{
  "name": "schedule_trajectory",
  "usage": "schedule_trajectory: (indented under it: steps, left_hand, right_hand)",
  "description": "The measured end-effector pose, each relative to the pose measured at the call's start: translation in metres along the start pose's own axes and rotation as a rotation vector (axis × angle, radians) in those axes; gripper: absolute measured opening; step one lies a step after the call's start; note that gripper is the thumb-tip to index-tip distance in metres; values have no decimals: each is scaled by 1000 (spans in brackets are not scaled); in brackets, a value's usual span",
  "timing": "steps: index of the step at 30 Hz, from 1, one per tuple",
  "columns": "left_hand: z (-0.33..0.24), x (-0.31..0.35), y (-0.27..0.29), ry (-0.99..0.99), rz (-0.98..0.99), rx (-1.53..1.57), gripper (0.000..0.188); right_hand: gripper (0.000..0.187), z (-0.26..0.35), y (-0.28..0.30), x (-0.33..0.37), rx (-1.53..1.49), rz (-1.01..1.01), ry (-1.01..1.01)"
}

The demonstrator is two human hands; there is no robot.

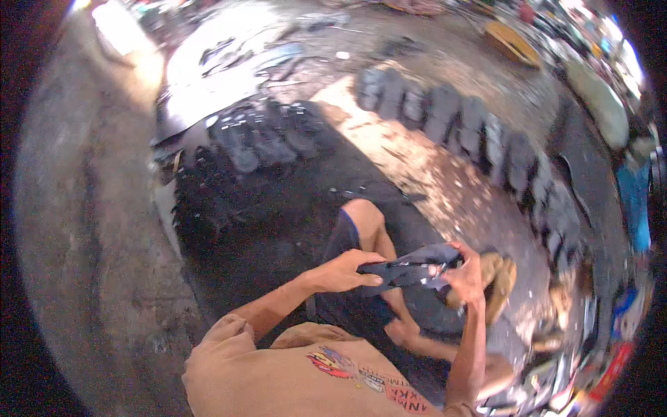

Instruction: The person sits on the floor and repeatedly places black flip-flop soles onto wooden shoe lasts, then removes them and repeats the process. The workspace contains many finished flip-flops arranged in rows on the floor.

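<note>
Across my lap I hold a dark rubber sandal with black straps, one hand at each end. My left hand pinches its left end between thumb and fingers. Wrapped round the opposite end, near the straps, is my right hand. Small bright patches on the sandal hide some strap detail. Just right of my right hand lie tan, rounded, foot-shaped pieces; their exact kind cannot be made out.
I sit with bent legs on a dark mat. Several dark sandals or soles lie at its far end. A long curved row of similar dark pieces runs along the right. Beyond it are a yellow oblong piece and clutter.
</note>
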State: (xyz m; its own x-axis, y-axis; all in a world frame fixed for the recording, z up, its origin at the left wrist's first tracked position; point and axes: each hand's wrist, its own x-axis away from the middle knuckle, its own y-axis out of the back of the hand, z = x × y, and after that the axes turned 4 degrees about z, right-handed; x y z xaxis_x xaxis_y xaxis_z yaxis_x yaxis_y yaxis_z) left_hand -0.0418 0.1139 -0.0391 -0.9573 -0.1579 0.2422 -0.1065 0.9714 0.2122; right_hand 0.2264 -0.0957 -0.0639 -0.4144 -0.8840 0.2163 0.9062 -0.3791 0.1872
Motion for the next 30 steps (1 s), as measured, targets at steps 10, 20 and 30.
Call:
schedule_trajectory:
  steps: [10,20,30]
  left_hand:
    - [49,-48,256,-158,-1432,587,46]
    - [40,-65,112,-86,-809,805,69]
    - [-137,-62,-68,-540,-194,306,32]
  right_hand:
    - [72,-168,-39,-265,392,-482,-167]
    - [29,-42,-8,-40,-620,-659,81]
    - [59,-16,-78,118,-326,-718,-14]
